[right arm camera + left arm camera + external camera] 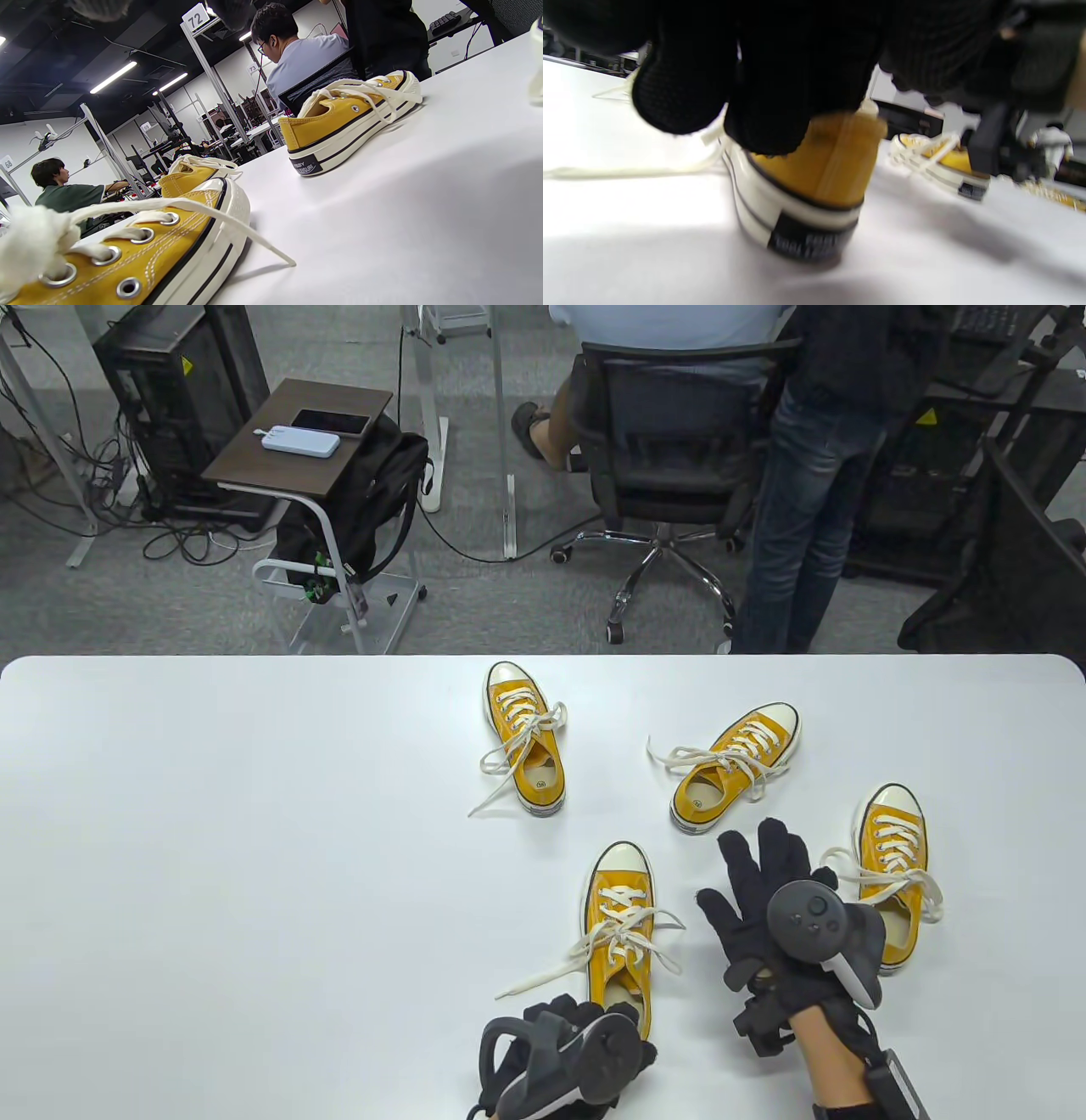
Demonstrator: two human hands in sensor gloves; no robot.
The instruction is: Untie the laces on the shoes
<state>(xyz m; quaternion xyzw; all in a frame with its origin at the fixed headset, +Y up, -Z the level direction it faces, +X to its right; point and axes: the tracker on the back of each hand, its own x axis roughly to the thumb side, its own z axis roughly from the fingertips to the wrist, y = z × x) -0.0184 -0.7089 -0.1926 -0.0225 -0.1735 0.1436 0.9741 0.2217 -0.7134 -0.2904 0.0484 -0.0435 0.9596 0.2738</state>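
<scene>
Four yellow canvas shoes with white laces lie on the white table (254, 857). The nearest shoe (619, 937) points away from me, its lace (543, 976) trailing to the left. My left hand (585, 1027) grips this shoe at the heel; in the left wrist view my fingers (780, 97) wrap over the heel (818, 173). My right hand (751, 882) hovers open with fingers spread, between the nearest shoe and the right shoe (891, 891), whose lace loops (925, 895) lie beside it. The nearest shoe's eyelets fill the lower left of the right wrist view (127, 254).
Two more yellow shoes lie farther back, one at the centre (526, 738) and one to its right (734, 768). Beyond the far table edge are an office chair (670, 475) with a seated person, a standing person (814, 475) and a small side table (297, 432).
</scene>
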